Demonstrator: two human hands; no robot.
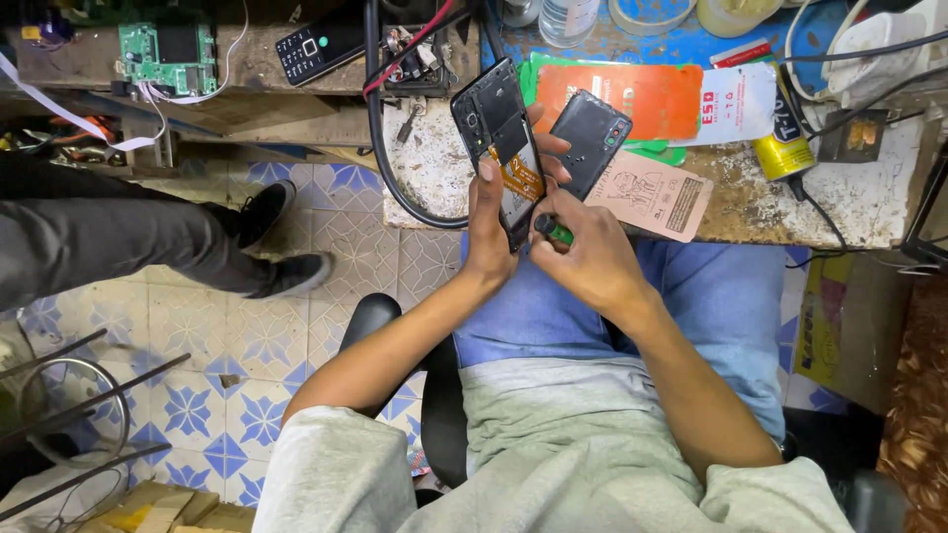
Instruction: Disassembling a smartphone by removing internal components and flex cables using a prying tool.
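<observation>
Seemingly screwdriver (553,230) at phone (501,148) edge

Opened black phone (502,148), back cover off, innards exposed, held upright, green-handled screwdriver (553,230) at its lower edge

The opened phone (501,148) stands tilted in the left hand (491,232), above the lap and before the workbench (839,202). The right hand (583,257) sits just right (touching it), the back cover (591,138) lying behind.
</observation>
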